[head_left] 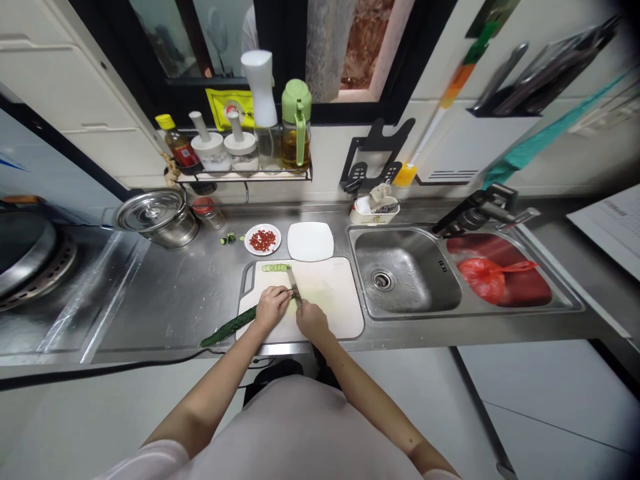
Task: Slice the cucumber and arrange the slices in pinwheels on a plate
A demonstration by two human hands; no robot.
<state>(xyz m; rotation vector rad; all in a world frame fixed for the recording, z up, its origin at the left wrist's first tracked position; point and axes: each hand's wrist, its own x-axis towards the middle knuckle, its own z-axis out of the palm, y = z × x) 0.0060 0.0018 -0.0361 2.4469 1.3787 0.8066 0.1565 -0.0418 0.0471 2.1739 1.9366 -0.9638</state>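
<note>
A long dark green cucumber [231, 327] lies slantwise over the left edge of the white cutting board [345, 300]. My left hand [274, 305] is closed over its right end, fingers bent close to the blade. In my right hand [313, 320] is the handle of a kitchen knife [293, 279], its blade pointing away from me beside the cucumber's cut end. A row of thin cucumber slices [276, 268] lies at the board's far side. Beyond the board stand an empty white plate [311, 241] and a round plate [250, 242] of chopped red pieces.
Right of the board is a steel sink [415, 267], with a red plastic bag [483, 280] in its second basin. Small green cucumber scraps [229, 238] lie near a lidded steel pot [173, 223]. A shelf [240, 177] of bottles and jars hangs behind.
</note>
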